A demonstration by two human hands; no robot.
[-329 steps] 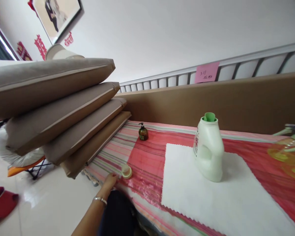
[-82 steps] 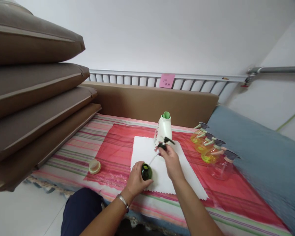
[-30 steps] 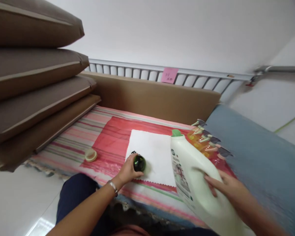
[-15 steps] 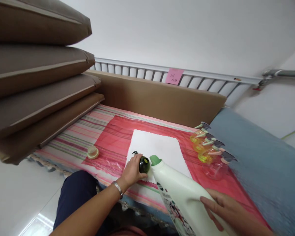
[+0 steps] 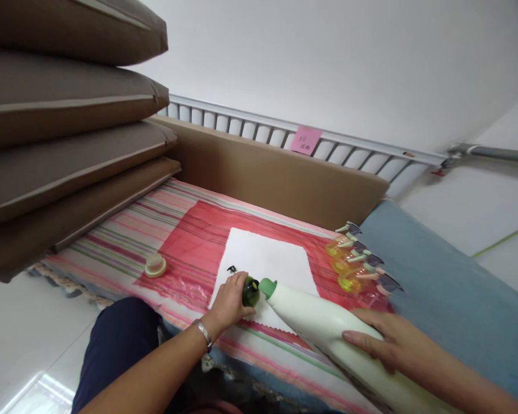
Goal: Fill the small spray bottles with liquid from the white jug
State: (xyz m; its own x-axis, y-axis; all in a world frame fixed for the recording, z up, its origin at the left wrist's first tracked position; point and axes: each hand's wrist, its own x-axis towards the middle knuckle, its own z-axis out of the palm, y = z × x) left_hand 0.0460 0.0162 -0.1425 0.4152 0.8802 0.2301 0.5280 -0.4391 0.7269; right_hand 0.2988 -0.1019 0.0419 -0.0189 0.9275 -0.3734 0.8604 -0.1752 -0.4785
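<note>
My left hand (image 5: 230,300) is wrapped round a small dark green bottle (image 5: 251,292) with a black rim at its mouth, over a white sheet (image 5: 265,250). My right hand (image 5: 377,339) grips a large pale green detergent jug (image 5: 315,315), which lies tipped toward the left. Its green spout (image 5: 267,288) meets or nearly meets the small bottle's mouth; whether liquid flows, I cannot tell. A black pump head (image 5: 232,268) shows just beyond my left fingers. On the cloth to the left sits a pale round cap (image 5: 155,265).
Several clear spray bottles (image 5: 349,283), some yellow-tinted, stand in a row at the right on red translucent film (image 5: 181,241). Stacked brown cushions (image 5: 77,138) rise at the left. A brown board (image 5: 276,178) and a radiator (image 5: 224,123) with a pink note (image 5: 306,140) are behind.
The jug has tilted further toward level, and its spout has come closer to the small bottle's mouth. The small bottle leans more toward the spout. The view has shifted slightly.
</note>
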